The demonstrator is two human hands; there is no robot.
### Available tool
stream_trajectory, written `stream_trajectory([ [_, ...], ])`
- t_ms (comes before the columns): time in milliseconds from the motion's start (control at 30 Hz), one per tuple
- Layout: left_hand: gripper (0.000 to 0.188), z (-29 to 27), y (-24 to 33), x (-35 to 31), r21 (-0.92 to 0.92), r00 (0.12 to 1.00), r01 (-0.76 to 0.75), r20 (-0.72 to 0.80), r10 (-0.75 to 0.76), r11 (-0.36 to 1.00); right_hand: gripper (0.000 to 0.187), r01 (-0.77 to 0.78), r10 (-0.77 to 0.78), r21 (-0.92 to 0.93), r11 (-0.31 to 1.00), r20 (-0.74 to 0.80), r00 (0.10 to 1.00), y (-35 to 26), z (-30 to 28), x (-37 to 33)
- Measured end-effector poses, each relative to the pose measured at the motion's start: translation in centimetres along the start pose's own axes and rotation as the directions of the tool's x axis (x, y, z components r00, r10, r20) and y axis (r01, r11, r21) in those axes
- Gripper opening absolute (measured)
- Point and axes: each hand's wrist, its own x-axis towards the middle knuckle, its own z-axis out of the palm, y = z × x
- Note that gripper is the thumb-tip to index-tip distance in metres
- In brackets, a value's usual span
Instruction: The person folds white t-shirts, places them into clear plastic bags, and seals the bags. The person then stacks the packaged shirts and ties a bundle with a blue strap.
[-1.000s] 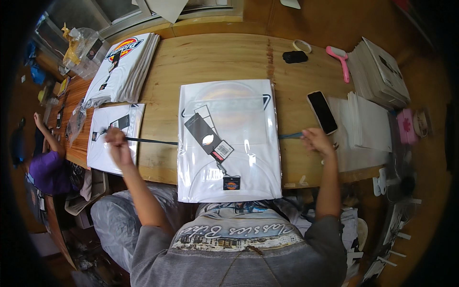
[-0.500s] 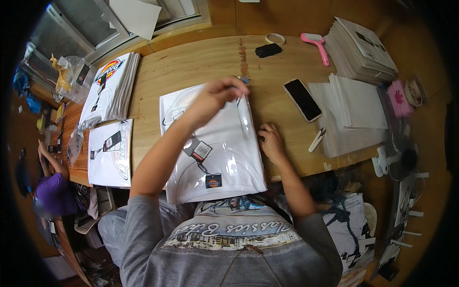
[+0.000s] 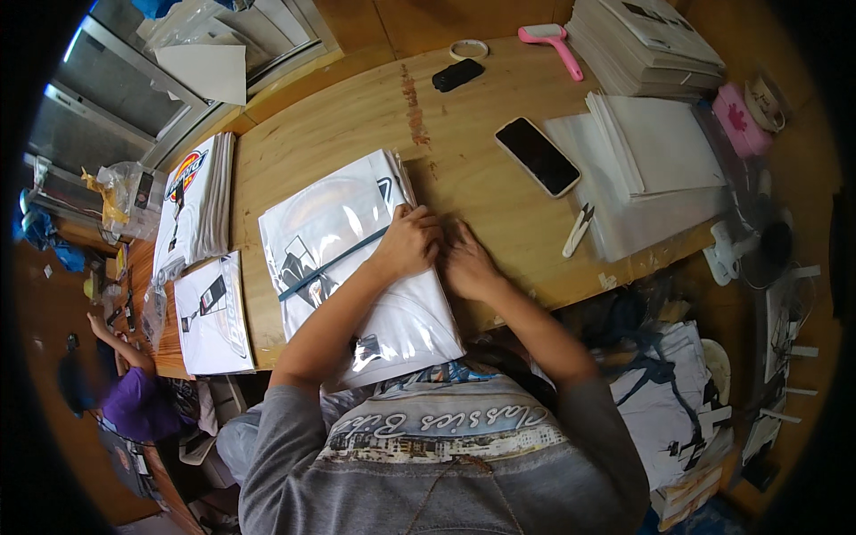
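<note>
A pile of folded white T-shirts in clear plastic bags (image 3: 406,308) lies in front of me at the table's near edge, turned a little askew. Across its top runs a dark blue-green fabric strip (image 3: 339,260), slanting from the left side up to the right edge. My left hand (image 3: 412,242) is closed on the strip's right end at that edge. Beside it, against the pile's right side, my right hand (image 3: 468,265) has its fingers bent, partly hidden; what they hold cannot be made out. Black hang tags show through the plastic.
At left stand a stack of folded white shirts (image 3: 198,214) and a single bagged shirt (image 3: 214,316). A phone (image 3: 538,157), thread snips (image 3: 579,230), clear bags (image 3: 593,192) and a pink lint roller (image 3: 555,46) lie at right. Another person in purple (image 3: 138,401) sits far left.
The strip now crosses the pile's top. My left hand has come down from the far edge to the right edge, near my right hand. The pile looks turned, and the whole view has shifted.
</note>
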Motion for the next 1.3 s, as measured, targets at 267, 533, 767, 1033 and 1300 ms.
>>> stream_trajectory([
  [267,0.014,-2.7,-3.4,1.6,-0.015,0.942,-0.053,0.332,0.055,0.998,0.019,-0.102,0.128,0.102,0.990,-0.292,0.948,-0.7,0.6,2.7],
  [533,0.033,-0.7,-1.5,-0.1,-0.732,0.923,0.340,0.139,-0.359,0.590,0.008,-0.285,0.635,0.702,0.653,-0.302,0.711,4.1,-4.8,-0.7],
  [767,0.010,-0.7,0.5,-1.0,-0.453,0.998,0.032,0.056,-0.008,0.891,0.009,-0.136,0.250,0.967,0.214,0.080,0.965,0.3,-9.4,0.1],
  [1033,0.012,-0.7,1.2,-1.7,-0.581,0.994,0.094,0.011,-0.108,0.808,0.025,-0.004,0.349,1.000,-0.028,0.013,0.937,0.9,-4.6,-0.7],
  [1300,0.011,-0.4,-1.5,-0.5,-0.775,0.978,0.204,0.190,-0.089,0.597,0.008,0.008,0.509,0.900,0.436,-0.254,0.822,0.8,-2.5,0.6],
])
